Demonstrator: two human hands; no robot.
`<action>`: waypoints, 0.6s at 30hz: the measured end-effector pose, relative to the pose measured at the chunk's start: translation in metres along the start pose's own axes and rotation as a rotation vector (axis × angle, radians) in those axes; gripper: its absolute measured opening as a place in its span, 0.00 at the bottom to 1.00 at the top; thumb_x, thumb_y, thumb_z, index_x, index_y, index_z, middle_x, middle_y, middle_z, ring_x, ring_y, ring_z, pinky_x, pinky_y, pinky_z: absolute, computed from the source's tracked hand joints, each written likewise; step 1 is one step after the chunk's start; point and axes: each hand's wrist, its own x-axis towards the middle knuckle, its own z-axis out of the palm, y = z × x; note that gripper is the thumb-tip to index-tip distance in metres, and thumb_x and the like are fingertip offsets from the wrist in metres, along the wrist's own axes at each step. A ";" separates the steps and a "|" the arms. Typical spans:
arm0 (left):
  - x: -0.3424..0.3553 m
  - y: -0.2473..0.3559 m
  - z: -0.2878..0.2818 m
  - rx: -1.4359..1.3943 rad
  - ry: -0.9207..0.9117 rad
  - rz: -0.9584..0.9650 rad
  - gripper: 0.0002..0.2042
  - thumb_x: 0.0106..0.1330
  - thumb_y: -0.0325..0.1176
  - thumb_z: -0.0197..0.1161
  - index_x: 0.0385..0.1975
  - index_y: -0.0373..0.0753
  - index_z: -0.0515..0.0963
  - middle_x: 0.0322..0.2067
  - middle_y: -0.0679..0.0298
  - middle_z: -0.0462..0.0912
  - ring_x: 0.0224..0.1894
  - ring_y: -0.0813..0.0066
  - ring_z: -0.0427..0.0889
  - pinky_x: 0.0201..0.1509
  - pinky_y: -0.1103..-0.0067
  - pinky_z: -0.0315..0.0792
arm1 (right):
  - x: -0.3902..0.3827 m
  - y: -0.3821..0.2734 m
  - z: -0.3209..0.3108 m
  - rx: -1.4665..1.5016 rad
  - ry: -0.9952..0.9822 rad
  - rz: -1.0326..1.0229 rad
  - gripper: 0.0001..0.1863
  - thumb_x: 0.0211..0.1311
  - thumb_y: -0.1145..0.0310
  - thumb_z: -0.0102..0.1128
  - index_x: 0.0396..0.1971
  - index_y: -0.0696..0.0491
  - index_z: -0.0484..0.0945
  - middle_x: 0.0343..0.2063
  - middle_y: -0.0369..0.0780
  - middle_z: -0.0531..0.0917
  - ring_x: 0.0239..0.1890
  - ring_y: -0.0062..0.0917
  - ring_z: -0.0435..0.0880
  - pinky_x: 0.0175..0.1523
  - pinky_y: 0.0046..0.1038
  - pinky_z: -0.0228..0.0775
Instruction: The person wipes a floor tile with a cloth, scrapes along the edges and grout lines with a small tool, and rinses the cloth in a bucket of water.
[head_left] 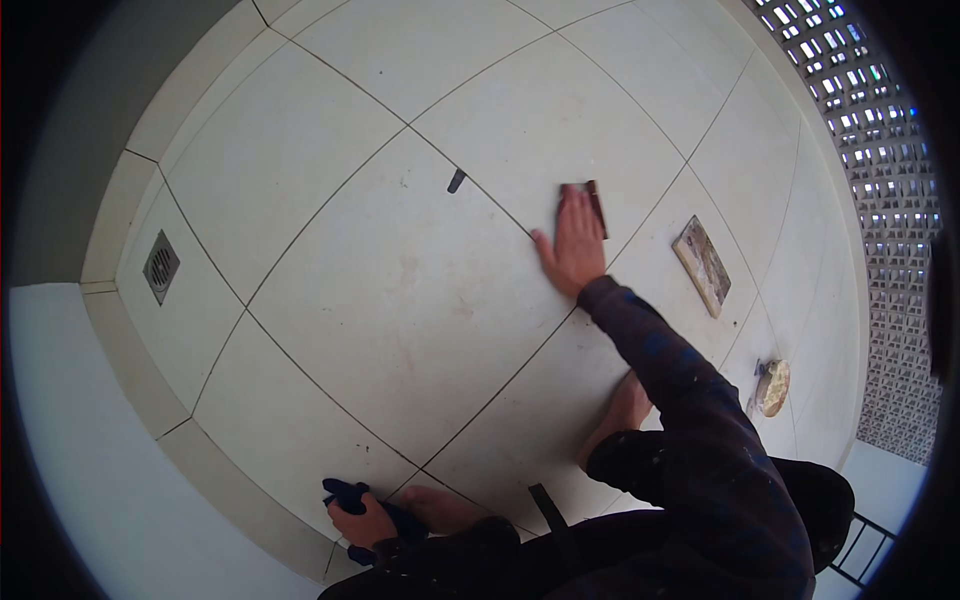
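Note:
My right hand (pixel 575 240) lies flat on the pale tiled floor (pixel 400 260), its fingers stretched over a dark reddish-brown flat piece (pixel 598 208). Part of that piece shows beside and past the fingers; the palm hides the rest, and I cannot make out its exact kind. At the lower left, my left hand (pixel 367 522) is closed around a bunched dark blue cloth (pixel 345 493), close to my bare left foot (pixel 440 508). A small dark strip (pixel 457 181) lies on the floor by a tile joint, left of my right hand.
A stained rectangular slab (pixel 703 265) lies to the right, with a roundish container of yellowish stuff (pixel 772 388) nearer to me. My right foot (pixel 625 405) stands under my right forearm. A floor drain (pixel 161 267) sits at left; a lattice wall (pixel 880 200) borders the right.

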 end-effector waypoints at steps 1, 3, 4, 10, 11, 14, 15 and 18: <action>0.001 -0.003 -0.002 0.006 -0.002 0.002 0.25 0.57 0.38 0.68 0.55 0.35 0.75 0.49 0.48 0.82 0.53 0.42 0.81 0.61 0.56 0.73 | -0.025 -0.043 -0.008 0.065 -0.087 -0.146 0.46 0.74 0.46 0.56 0.76 0.68 0.56 0.76 0.57 0.61 0.80 0.49 0.57 0.82 0.48 0.49; 0.005 -0.004 -0.004 -0.186 -0.118 -0.019 0.24 0.59 0.36 0.67 0.55 0.33 0.74 0.49 0.47 0.83 0.53 0.46 0.81 0.61 0.59 0.73 | -0.081 -0.111 -0.022 0.299 -0.259 -0.554 0.45 0.71 0.50 0.60 0.76 0.66 0.57 0.74 0.54 0.66 0.76 0.47 0.63 0.81 0.42 0.54; 0.008 -0.009 -0.005 -0.190 -0.104 -0.016 0.24 0.59 0.36 0.67 0.55 0.33 0.74 0.49 0.47 0.83 0.53 0.46 0.81 0.61 0.59 0.73 | -0.110 -0.134 -0.032 0.379 -0.431 -0.701 0.43 0.71 0.54 0.60 0.76 0.63 0.58 0.74 0.52 0.65 0.77 0.43 0.63 0.81 0.41 0.55; 0.041 -0.028 -0.013 -0.405 -0.110 0.004 0.24 0.63 0.31 0.63 0.58 0.26 0.71 0.48 0.48 0.83 0.50 0.54 0.81 0.61 0.64 0.73 | -0.145 -0.040 -0.064 0.448 -0.269 -0.433 0.17 0.62 0.78 0.58 0.52 0.60 0.79 0.45 0.47 0.75 0.48 0.45 0.77 0.55 0.42 0.72; 0.050 -0.018 -0.021 -0.477 -0.154 0.013 0.21 0.65 0.30 0.61 0.56 0.26 0.71 0.47 0.50 0.83 0.49 0.59 0.81 0.60 0.65 0.73 | -0.134 -0.002 -0.063 0.419 -0.199 -0.395 0.16 0.60 0.78 0.60 0.50 0.61 0.78 0.43 0.49 0.75 0.47 0.46 0.76 0.53 0.42 0.72; 0.071 0.029 -0.028 -0.604 -0.355 0.197 0.19 0.65 0.29 0.65 0.53 0.28 0.72 0.47 0.53 0.83 0.49 0.64 0.80 0.58 0.67 0.73 | -0.102 0.072 -0.095 0.276 -0.285 -0.394 0.22 0.59 0.70 0.70 0.46 0.60 0.68 0.45 0.51 0.77 0.42 0.47 0.78 0.53 0.41 0.74; 0.068 0.056 -0.032 -0.622 -0.437 0.219 0.19 0.65 0.29 0.68 0.52 0.29 0.72 0.46 0.55 0.83 0.48 0.65 0.80 0.58 0.68 0.73 | -0.095 0.068 -0.115 0.132 -0.337 -0.327 0.21 0.60 0.66 0.70 0.45 0.60 0.71 0.42 0.50 0.78 0.42 0.45 0.79 0.51 0.41 0.75; 0.067 0.096 -0.050 -0.632 -0.669 0.200 0.22 0.64 0.31 0.75 0.52 0.31 0.72 0.51 0.52 0.81 0.54 0.64 0.79 0.62 0.69 0.72 | -0.085 0.012 -0.135 -0.203 -0.474 -0.249 0.20 0.60 0.58 0.70 0.39 0.60 0.78 0.37 0.48 0.82 0.41 0.42 0.81 0.47 0.39 0.77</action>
